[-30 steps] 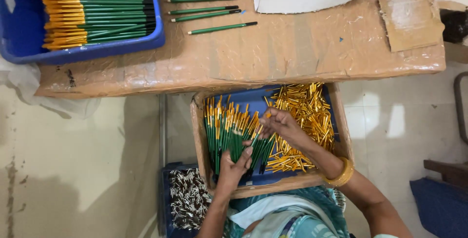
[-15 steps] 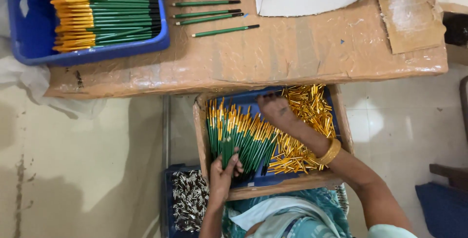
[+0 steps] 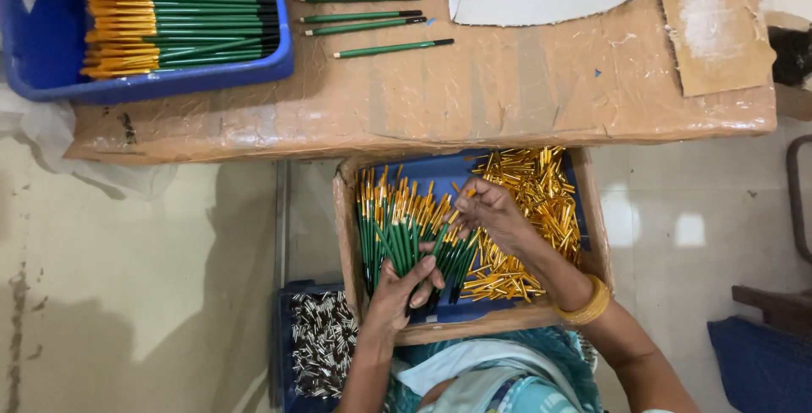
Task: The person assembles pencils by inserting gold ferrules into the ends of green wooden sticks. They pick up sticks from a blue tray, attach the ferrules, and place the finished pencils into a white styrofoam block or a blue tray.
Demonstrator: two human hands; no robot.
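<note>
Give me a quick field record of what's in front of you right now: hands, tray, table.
left hand: rests on the bundle of green pens
right hand: above the pens, pinching a small gold piece
lap tray: green pens left, loose gold caps right
blue bin: on the table, filled with capped green pens
loose pens: on the table beside the bin
crate of silver parts: below the tray, left
</note>
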